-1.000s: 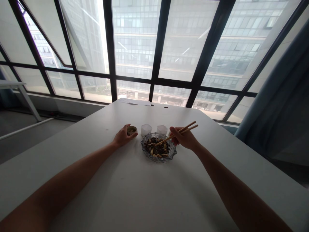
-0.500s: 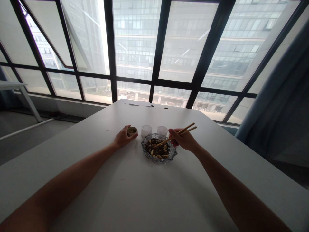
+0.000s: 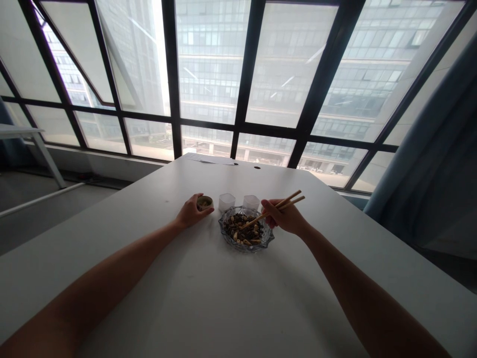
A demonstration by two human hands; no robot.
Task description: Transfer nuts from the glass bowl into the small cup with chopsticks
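In the head view my right hand (image 3: 281,216) is closed around a pair of wooden chopsticks (image 3: 288,200). Their tips reach into a scalloped clear glass bowl (image 3: 267,240). Dark seed-like pieces and several pale, nut-like pieces (image 3: 244,229) fill the bowl; they are too small to name surely. My left hand (image 3: 191,211) curls round the near left side of a small round cup (image 3: 209,205), thumb at its front. A little pale content shows inside the cup. Just behind the bowl stand two translucent plastic cups, a left cup (image 3: 226,202) and a right cup (image 3: 251,202).
Everything stands on a long white table (image 3: 208,298). Papers (image 3: 208,159) lie at its far end, near two dark round holes. Large black-framed windows (image 3: 242,89) rise beyond. A blue curtain (image 3: 421,149) hangs at right, and another white table (image 3: 22,132) stands at left.
The chopstick tips have shifted very slightly to the right within the bowl. Both hands keep their grips, and the cups stay where they were.
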